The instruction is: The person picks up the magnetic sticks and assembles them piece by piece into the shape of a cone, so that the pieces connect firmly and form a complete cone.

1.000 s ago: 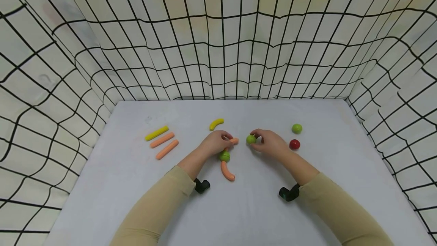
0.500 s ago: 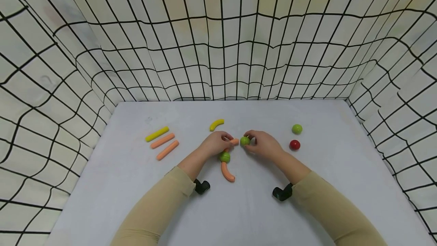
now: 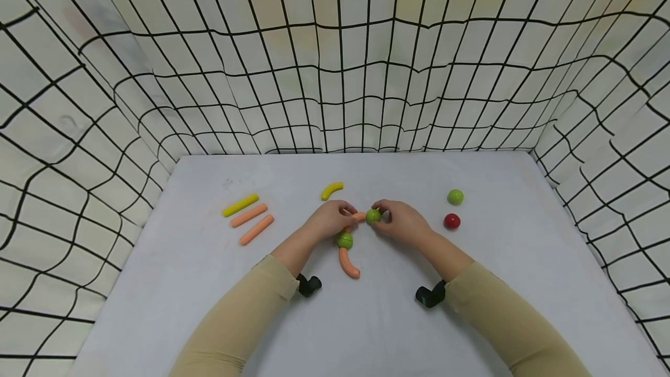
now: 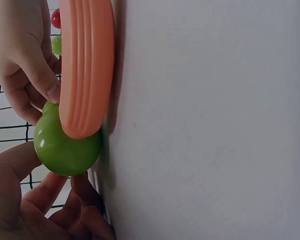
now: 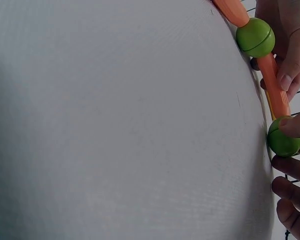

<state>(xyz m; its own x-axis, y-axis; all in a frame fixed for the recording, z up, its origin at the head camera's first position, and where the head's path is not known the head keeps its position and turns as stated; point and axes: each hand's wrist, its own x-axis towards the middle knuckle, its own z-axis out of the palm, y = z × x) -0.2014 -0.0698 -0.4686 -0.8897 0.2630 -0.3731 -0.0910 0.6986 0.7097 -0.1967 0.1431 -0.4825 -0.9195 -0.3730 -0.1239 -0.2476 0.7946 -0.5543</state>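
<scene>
My left hand (image 3: 328, 220) holds a straight orange stick (image 5: 273, 82) between thumb and fingers. One end of this stick meets a green ball (image 3: 344, 241) with a groove round it. A curved orange piece (image 3: 348, 264) extends from that ball toward me, large in the left wrist view. Between the thumb and fingers of my right hand (image 3: 403, 221) is a second grooved green ball (image 5: 284, 144). It sits against the stick's free end in the right wrist view; whether the stick has entered it is hidden.
Left of the hands lie a yellow stick (image 3: 240, 205) and two orange sticks (image 3: 248, 215). A curved yellow piece (image 3: 332, 191) lies beyond the left hand. To the right are a green ball (image 3: 455, 196) and a red ball (image 3: 452, 221). Black netting (image 3: 342, 86) hangs behind the white table (image 3: 377, 330).
My right hand has carried its green ball leftward, closing the gap to the end of the orange stick. The left hand has kept its place and its hold.
</scene>
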